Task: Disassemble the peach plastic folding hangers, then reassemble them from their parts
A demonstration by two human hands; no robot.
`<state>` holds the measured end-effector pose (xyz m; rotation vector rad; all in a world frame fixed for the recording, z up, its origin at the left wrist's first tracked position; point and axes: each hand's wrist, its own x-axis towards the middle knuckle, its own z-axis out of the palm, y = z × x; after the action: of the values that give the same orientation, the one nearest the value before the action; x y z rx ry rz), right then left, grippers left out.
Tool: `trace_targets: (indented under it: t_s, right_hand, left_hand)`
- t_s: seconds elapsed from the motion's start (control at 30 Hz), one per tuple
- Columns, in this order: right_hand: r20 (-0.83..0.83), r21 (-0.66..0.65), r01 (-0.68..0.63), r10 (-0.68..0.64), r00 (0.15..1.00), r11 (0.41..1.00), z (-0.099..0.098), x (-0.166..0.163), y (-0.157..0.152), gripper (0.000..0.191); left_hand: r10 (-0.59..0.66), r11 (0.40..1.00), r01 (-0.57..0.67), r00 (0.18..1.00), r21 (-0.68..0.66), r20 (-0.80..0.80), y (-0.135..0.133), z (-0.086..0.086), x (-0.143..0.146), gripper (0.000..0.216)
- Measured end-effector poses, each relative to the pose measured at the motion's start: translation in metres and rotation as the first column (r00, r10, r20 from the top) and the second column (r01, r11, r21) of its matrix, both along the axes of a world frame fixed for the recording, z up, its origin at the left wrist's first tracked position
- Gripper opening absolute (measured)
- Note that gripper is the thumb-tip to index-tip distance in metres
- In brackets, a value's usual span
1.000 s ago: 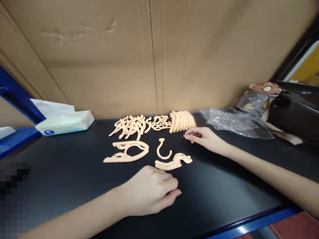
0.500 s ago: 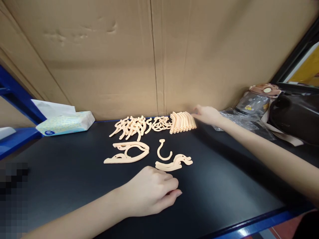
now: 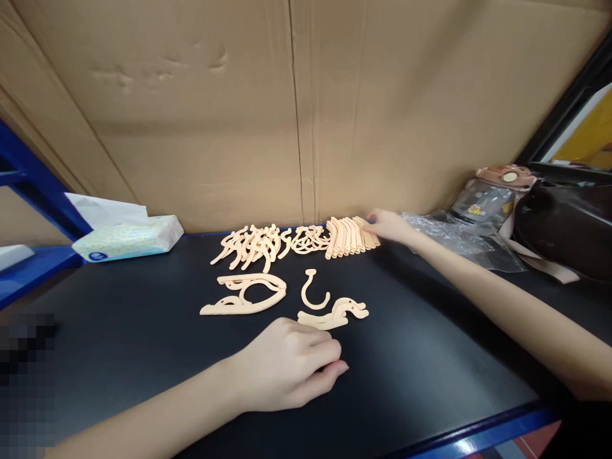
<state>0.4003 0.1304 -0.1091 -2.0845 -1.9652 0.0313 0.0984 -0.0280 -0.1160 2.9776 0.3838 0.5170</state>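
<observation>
My left hand [image 3: 299, 366] rests on the dark tabletop with its fingers curled in, and nothing shows in it. Just beyond its knuckles lies a pair of joined beige plastic pieces [image 3: 342, 313], partly covered by the hand. A beige hook [image 3: 313, 293] lies behind that pair. To the left is a folded beige hanger frame [image 3: 248, 296]. At the back, my right hand [image 3: 389, 226] reaches the right end of a row of curved hanger arms [image 3: 347, 237]. Its fingertips touch the end arms, with thumb and finger apart.
Several small hooked pieces [image 3: 255, 245] and a heap of hooks [image 3: 308, 239] lie along the back. A tissue pack [image 3: 129, 239] is at left. Plastic wrap [image 3: 440, 236], a bottle [image 3: 488, 197] and a dark bag [image 3: 564, 223] sit right. Cardboard [image 3: 215, 127] stands behind.
My right hand has moved slightly down and left onto the row's right end, where the arms now lean outward. My left hand has stayed nearly still.
</observation>
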Motion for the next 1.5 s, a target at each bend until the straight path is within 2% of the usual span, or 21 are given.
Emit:
trace_targets:
  t_s: [0.27,0.47,0.57,0.67,0.77,0.9,1.13,1.5]
  right_hand:
    - [0.031,0.058,0.022,-0.024,0.999,0.998,0.001,-0.007,-0.006,0.044]
    - [0.002,0.132,0.016,-0.016,1.0,0.991,0.023,-0.008,-0.018,0.044]
    - [-0.022,0.169,-0.053,0.058,0.998,0.984,0.037,-0.014,-0.039,0.043]
    - [0.006,0.214,-0.222,0.226,0.974,0.951,0.041,-0.027,-0.07,0.041]
    - [0.113,0.228,-0.348,0.33,0.937,0.909,0.035,-0.04,-0.1,0.033]
    - [0.179,0.205,-0.428,0.396,0.901,0.88,0.021,-0.047,-0.121,0.018]
    - [0.102,0.147,-0.456,0.445,0.89,0.878,0.011,-0.042,-0.124,0.011]
    - [0.139,0.141,-0.509,0.492,0.859,0.849,0.004,-0.046,-0.125,0.008]
  left_hand:
    - [-0.001,0.998,-0.004,0.996,0.062,0.087,0.0,0.0,0.0,0.022]
    - [0.145,0.977,-0.163,0.98,0.139,0.136,0.007,0.002,-0.001,0.01]
    - [0.23,0.965,-0.239,0.969,0.111,0.089,0.012,0.005,-0.005,0.016]
    - [0.301,0.948,-0.306,0.951,0.092,0.068,0.015,0.007,-0.01,0.025]
    - [0.322,0.941,-0.324,0.946,0.098,0.037,0.016,0.009,-0.014,0.03]
    - [0.3,0.953,-0.297,0.953,0.061,-0.047,0.018,0.007,-0.018,0.038]
    - [0.291,0.956,-0.294,0.951,-0.016,-0.106,0.019,0.004,-0.02,0.04]
    - [0.282,0.958,-0.286,0.954,-0.026,-0.103,0.019,0.005,-0.02,0.039]
